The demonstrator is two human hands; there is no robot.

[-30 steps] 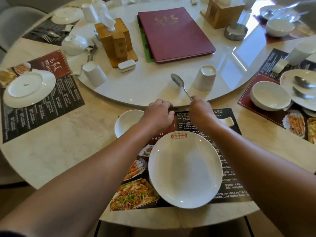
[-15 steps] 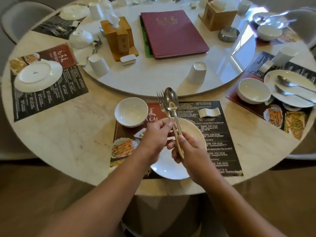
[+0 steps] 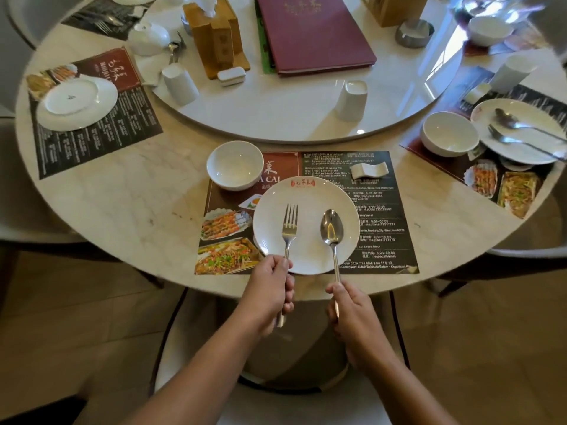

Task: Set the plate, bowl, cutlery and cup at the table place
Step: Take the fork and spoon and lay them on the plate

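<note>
Left hand (image 3: 270, 294): fingers curled round the handle of a fork (image 3: 288, 230); tines lie over the left half of the plate (image 3: 306, 191).
Right hand (image 3: 352, 314): pinches the handle end of a spoon (image 3: 331, 225); spoon head lies over the right half of the plate.
Plate: on the placemat (image 3: 383, 216), near the table edge.
Bowl (image 3: 234, 165): at the placemat's far left corner, just beside the plate.
Cup (image 3: 352, 101): upside down on the turntable (image 3: 276, 118), apart from the place setting.
Rest (image 3: 369, 172): small white piece at the placemat's far right.
</note>
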